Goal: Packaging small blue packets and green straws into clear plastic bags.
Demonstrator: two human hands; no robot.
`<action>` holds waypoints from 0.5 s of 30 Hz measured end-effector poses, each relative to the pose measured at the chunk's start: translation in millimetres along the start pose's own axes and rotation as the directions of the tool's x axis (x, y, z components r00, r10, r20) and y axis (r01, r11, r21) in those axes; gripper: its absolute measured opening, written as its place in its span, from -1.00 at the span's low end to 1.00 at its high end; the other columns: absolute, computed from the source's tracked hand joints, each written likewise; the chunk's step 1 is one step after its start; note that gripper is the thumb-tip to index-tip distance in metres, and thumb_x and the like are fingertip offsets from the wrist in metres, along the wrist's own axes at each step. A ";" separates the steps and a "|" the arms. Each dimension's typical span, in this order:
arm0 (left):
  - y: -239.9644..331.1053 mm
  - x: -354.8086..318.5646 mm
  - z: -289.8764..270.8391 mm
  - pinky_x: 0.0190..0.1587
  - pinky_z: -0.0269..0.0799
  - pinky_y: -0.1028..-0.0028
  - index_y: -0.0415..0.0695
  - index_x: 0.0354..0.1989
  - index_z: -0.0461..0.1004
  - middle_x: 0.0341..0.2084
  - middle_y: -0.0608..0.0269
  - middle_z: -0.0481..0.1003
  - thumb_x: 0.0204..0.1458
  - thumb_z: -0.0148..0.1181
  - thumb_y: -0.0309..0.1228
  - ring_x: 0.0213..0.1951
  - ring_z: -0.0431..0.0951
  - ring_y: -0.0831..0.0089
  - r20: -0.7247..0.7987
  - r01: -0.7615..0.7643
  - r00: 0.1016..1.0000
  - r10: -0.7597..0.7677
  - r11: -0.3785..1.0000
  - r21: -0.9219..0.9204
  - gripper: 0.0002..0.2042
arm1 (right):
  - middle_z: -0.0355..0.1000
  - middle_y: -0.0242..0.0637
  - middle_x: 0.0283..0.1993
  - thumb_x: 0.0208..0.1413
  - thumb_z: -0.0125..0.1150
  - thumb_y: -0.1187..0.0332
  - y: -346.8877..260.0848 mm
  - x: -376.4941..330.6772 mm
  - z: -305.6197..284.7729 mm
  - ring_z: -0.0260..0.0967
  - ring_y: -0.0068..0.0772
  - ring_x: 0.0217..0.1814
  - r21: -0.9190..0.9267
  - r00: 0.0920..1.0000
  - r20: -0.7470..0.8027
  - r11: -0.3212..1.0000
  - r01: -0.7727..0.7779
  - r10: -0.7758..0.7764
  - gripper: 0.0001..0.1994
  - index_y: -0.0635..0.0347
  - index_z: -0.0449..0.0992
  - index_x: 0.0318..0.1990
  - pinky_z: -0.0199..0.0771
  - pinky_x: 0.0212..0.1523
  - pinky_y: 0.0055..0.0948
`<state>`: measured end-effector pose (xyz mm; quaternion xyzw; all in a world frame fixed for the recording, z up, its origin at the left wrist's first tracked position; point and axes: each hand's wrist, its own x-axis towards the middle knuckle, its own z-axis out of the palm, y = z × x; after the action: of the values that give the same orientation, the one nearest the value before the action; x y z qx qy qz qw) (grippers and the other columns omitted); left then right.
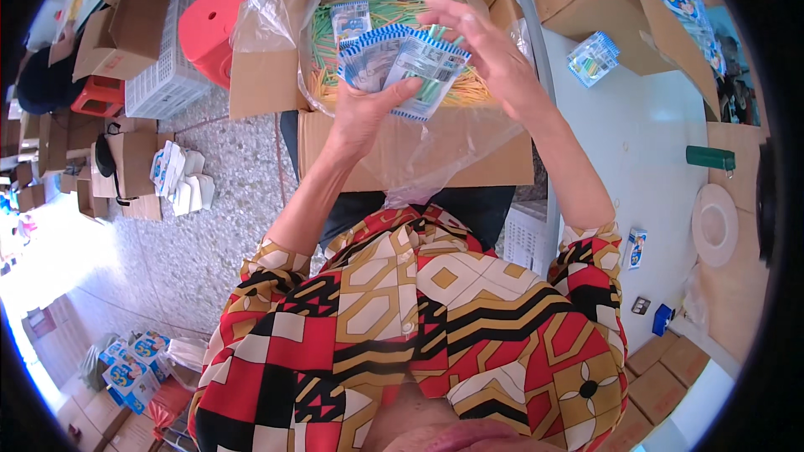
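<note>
My left hand (362, 113) grips a fanned stack of small clear packets (368, 63) with blue-and-white striped edges, the thumb pressed over the front one. Green sticks (437, 32) poke out of the top of the front packet, and more show inside it. At that packet's upper right corner, my right hand (502, 67) has its fingers curled around the stick ends; its grip is partly hidden. Both hands are above an open cardboard box (335, 151) lined with clear plastic. Thin green and orange sticks (322, 84) fill the box, and a loose packet (350, 18) lies on them.
A white table (578, 142) runs along the right, carrying a filled packet (593, 59), a green cylinder (708, 157) and a beige round lid (714, 224). An open carton (603, 8) stands at its far end. To the left are a red stool (211, 29) and a white crate (167, 67).
</note>
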<state>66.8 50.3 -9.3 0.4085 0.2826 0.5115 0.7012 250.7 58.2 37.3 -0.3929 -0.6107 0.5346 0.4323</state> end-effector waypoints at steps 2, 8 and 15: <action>0.7 -0.1 -2.6 -0.07 0.37 0.48 -0.18 -0.07 0.38 -0.21 0.29 0.48 -0.19 0.29 -0.58 -0.17 0.47 0.51 -0.020 -0.016 1.000 0.016 1.000 -0.001 -0.58 | 0.23 -0.28 0.11 0.22 -0.18 0.15 1.7 -5.8 1.1 0.20 -0.49 0.06 0.145 0.998 -0.049 0.989 -0.026 0.034 -0.61 0.17 0.28 0.09 0.12 0.12 -0.47; 0.1 2.7 8.3 -0.05 0.35 0.47 -0.18 -0.06 0.37 -0.19 0.27 0.47 -0.17 0.28 -0.58 -0.15 0.46 0.51 -0.014 -0.025 1.000 0.025 1.000 -0.012 -0.59 | 0.40 -0.39 -0.18 0.16 0.01 0.31 15.5 -32.0 3.3 0.29 -0.68 -0.17 0.046 0.981 -0.192 0.998 -0.031 0.039 -0.77 0.26 0.43 -0.13 0.29 -0.07 -0.60; 4.6 -2.9 14.5 -0.12 0.40 0.44 -0.17 -0.06 0.36 -0.26 0.20 0.50 0.07 0.06 -0.38 -0.20 0.50 0.45 -0.090 0.020 0.996 -0.018 0.999 0.025 -0.73 | 0.41 -0.48 -0.35 0.14 0.02 0.42 -0.5 -40.2 -9.0 0.28 -0.75 -0.31 -0.008 0.886 -0.453 0.994 0.106 -0.098 -0.83 0.29 0.46 -0.18 0.31 -0.30 -0.70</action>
<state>75.5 44.0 2.0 0.3916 0.3243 0.5189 0.6872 272.1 23.1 34.0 -0.4704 -0.5084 0.4102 0.5932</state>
